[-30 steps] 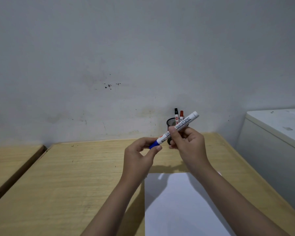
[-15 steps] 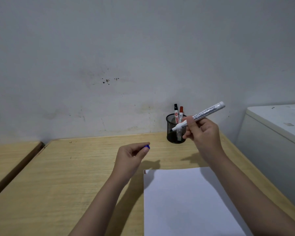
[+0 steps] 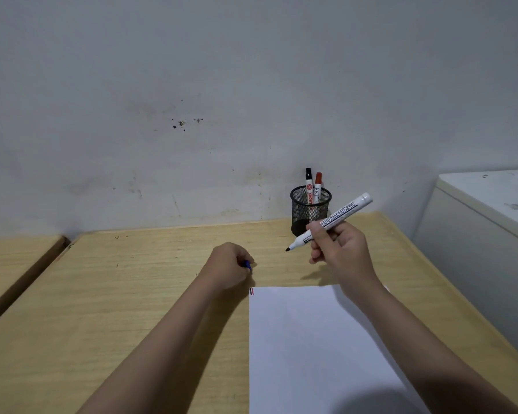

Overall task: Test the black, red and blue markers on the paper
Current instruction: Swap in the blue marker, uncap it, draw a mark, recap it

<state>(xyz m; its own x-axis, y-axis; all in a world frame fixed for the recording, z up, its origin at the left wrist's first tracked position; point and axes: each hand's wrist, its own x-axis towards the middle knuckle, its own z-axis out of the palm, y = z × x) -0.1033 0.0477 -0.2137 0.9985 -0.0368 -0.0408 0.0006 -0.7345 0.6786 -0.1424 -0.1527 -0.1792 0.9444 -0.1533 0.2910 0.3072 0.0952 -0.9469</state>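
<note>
**Uncapped blue marker poised above the paper, tip aimed down and to the left**

Nearest the person, the paper (image 3: 317, 348) lies flat on the wooden table (image 3: 102, 294), below and in front of both hands. Its far left corner carries a few tiny short strokes, red among them; the rest of the sheet shows blank.

The left hand (image 3: 228, 265) rests on the table just beyond that corner, fingers curled shut around the blue cap (image 3: 248, 265), of which only a sliver peeks out on the thumb side.

The right hand (image 3: 338, 249) hovers clear of the table past the sheet's far edge, fingers clenched around the barrel of the blue marker (image 3: 331, 222). The marker's long axis runs on a slant: the dark tip sticks out below and to the left of the fingers, toward the left hand, while the white tail rises up and to the right. The tip hangs in the air past the far edge of the paper, touching nothing. Judging from this, the next move depends on bringing the tip down and back toward the person, onto the sheet; the right hand is the one placed to do it.

Beyond the right hand's fingers, against the wall, the mesh pen cup (image 3: 310, 212) holds the black marker (image 3: 308, 183) and the red marker (image 3: 318, 186), both upright and capped.
</note>
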